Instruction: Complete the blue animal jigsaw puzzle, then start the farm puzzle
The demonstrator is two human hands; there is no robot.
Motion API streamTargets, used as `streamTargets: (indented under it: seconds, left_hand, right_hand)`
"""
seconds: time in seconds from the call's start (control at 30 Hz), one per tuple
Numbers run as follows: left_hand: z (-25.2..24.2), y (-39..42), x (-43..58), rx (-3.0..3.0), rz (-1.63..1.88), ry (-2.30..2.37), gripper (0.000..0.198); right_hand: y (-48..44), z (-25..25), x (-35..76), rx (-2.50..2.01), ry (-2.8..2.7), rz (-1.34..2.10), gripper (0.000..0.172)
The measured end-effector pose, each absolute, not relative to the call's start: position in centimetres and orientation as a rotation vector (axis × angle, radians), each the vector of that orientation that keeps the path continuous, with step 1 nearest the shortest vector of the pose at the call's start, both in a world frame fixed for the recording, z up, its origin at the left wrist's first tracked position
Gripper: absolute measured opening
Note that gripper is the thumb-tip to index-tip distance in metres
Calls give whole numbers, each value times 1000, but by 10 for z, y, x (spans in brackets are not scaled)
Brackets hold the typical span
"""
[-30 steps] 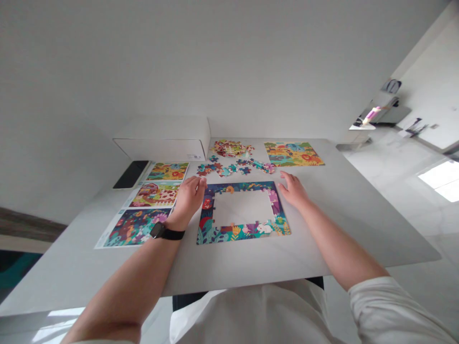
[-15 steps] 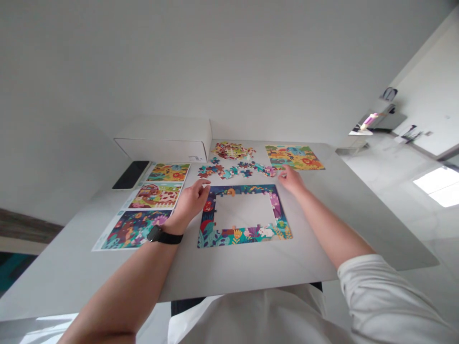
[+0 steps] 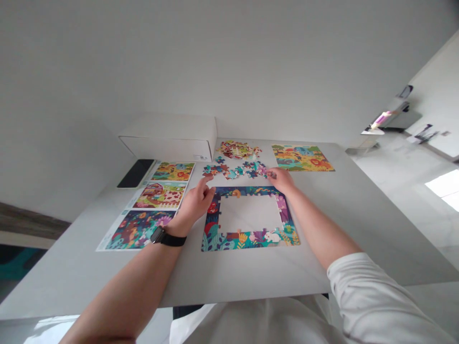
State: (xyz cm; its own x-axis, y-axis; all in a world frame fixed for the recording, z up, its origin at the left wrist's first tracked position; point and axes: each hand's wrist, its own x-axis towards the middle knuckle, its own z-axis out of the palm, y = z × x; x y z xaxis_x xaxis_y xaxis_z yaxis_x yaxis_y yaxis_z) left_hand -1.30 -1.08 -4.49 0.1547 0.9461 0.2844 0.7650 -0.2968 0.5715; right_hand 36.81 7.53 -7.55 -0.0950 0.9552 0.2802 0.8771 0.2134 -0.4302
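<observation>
A rectangular puzzle border (image 3: 251, 242) with a night-forest picture lies in front of me, its inside showing bare table. Beyond it stretches a row of loose puzzle pieces (image 3: 234, 172) in teal, dark blue and purple. My left hand (image 3: 197, 199), wearing a black watch, is open at the border's upper left corner, its index finger reaching to the left end of the row. At the row's right end, the fingertips of my right hand (image 3: 281, 180) are closed on what looks like a purple puzzle piece, partly hidden by the fingers.
A sheet of reference pictures (image 3: 163, 196) lies at left beside a black phone (image 3: 136, 173). A white box (image 3: 167, 149) stands at the back against the wall. Behind the row are a heap of farm-coloured pieces (image 3: 238, 150) and a safari puzzle (image 3: 304, 157).
My right hand has moved left onto the purple pieces and closed there. My left index finger has stretched forward to the loose pieces. The view has shifted slightly.
</observation>
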Motion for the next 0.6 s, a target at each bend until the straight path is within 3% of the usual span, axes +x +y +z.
streamTargets:
  seconds: [0.17,0.43,0.6]
  left_hand:
    - [-46,-11,-12,2132,859,1629,51]
    - [-47,-10,-9,2126,850,1611,52]
    - [-47,-10,-5,2097,858,1586,51]
  right_hand:
    - [71,-76,371,-1749,-1945,150,26]
    - [83,-72,351,-1896,-1972,31,47]
    - [85,-71,343,-1947,-1984,-47,40]
